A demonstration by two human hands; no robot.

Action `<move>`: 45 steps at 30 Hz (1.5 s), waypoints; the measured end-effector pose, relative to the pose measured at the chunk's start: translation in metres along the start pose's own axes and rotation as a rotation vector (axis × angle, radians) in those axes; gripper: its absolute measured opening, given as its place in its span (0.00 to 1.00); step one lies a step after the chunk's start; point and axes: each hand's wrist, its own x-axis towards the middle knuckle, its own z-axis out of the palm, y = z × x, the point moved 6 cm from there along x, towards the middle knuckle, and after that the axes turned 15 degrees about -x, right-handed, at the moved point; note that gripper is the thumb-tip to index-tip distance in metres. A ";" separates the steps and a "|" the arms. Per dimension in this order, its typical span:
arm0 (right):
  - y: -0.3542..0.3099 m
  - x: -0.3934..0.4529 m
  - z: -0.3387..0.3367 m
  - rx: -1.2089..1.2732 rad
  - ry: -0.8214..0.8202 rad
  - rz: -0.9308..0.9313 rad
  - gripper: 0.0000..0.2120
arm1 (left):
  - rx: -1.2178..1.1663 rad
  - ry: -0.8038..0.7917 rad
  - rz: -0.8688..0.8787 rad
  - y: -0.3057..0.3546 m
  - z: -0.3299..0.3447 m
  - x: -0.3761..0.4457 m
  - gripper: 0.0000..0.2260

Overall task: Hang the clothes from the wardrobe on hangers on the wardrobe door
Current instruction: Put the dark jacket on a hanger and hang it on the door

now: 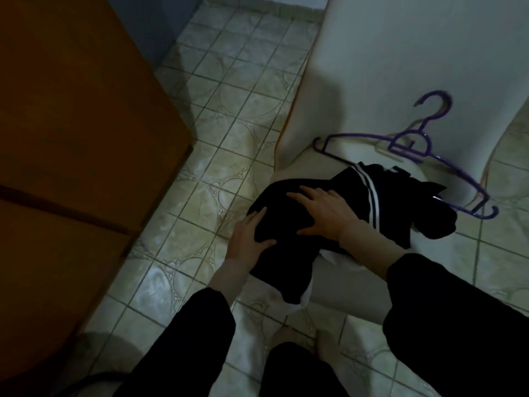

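Note:
A folded black garment (286,253) with white stripes lies on the seat of a white chair (400,67). My left hand (249,239) holds the garment's left edge, thumb on top and fingers along its side. My right hand (323,213) rests flat on top of the garment with fingers spread. A purple plastic hanger (412,144) lies on the chair seat behind the garment, its hook leaning against the chair back. A bit of white cloth shows under the black garment at the seat's front edge.
A brown wooden wardrobe (71,138) fills the left side of the view. Tiled floor (229,96) runs between wardrobe and chair. My feet (300,342) stand on the tiles below the chair.

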 end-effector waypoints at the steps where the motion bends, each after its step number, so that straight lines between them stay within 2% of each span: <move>1: 0.002 -0.001 0.002 -0.013 0.029 0.006 0.35 | -0.010 0.040 0.012 -0.001 0.003 0.000 0.30; 5: 0.000 -0.005 -0.004 0.059 0.169 -0.001 0.16 | -0.036 0.266 0.041 0.005 -0.003 -0.007 0.13; 8: 0.006 -0.007 -0.018 0.216 0.217 0.023 0.12 | -0.136 0.294 0.028 0.019 -0.015 -0.008 0.08; 14: 0.053 -0.019 -0.072 0.361 0.387 0.093 0.09 | -0.204 0.276 0.199 0.091 -0.048 0.010 0.09; 17: 0.095 -0.034 -0.095 0.382 0.490 0.176 0.09 | -0.202 0.213 0.317 0.141 -0.052 0.020 0.11; 20: 0.135 -0.049 -0.098 0.361 0.495 0.282 0.11 | -0.231 0.130 0.373 0.180 -0.044 0.025 0.11; 21: 0.144 -0.052 -0.094 0.323 0.440 0.302 0.11 | -0.240 0.056 0.347 0.185 -0.037 0.027 0.11; 22: 0.148 -0.052 -0.087 0.262 0.318 0.297 0.12 | -0.231 -0.065 0.295 0.186 -0.026 0.028 0.12; 24: 0.149 -0.055 -0.065 0.192 -0.088 0.254 0.12 | -0.192 -0.386 0.147 0.174 -0.003 0.025 0.13; 25: 0.145 -0.061 -0.053 0.235 -0.287 0.238 0.08 | -0.205 -0.485 0.086 0.165 0.003 0.022 0.13; 26: 0.140 -0.068 -0.047 0.291 -0.415 0.231 0.06 | -0.263 -0.503 0.043 0.157 0.004 0.020 0.11; 27: 0.136 -0.069 -0.047 0.313 -0.411 0.225 0.06 | -0.350 -0.430 0.005 0.148 -0.002 0.022 0.10; 29: 0.136 -0.062 -0.057 0.299 -0.187 0.256 0.08 | -0.468 -0.131 -0.029 0.131 -0.025 0.026 0.07; 31: 0.131 -0.052 -0.066 0.331 0.004 0.288 0.08 | -0.417 0.126 -0.042 0.111 -0.049 0.029 0.05; 32: 0.126 -0.046 -0.070 0.363 0.066 0.279 0.09 | -0.356 0.192 -0.052 0.101 -0.056 0.030 0.05; 35: 0.099 -0.026 -0.073 0.380 0.120 0.214 0.11 | -0.249 0.235 -0.120 0.074 -0.062 0.034 0.07; 39: 0.053 0.001 -0.064 0.342 0.062 0.169 0.23 | -0.226 0.145 -0.319 0.047 -0.044 0.038 0.21; 41: 0.035 0.010 -0.056 0.306 0.039 0.163 0.32 | -0.365 0.113 -0.389 0.033 -0.030 0.038 0.24; 43: 0.023 0.014 -0.046 0.257 0.002 0.138 0.40 | -0.531 0.149 -0.400 0.024 -0.022 0.037 0.21; 45: 0.017 0.013 -0.036 0.193 -0.024 0.095 0.41 | -0.597 0.206 -0.372 0.018 -0.020 0.035 0.17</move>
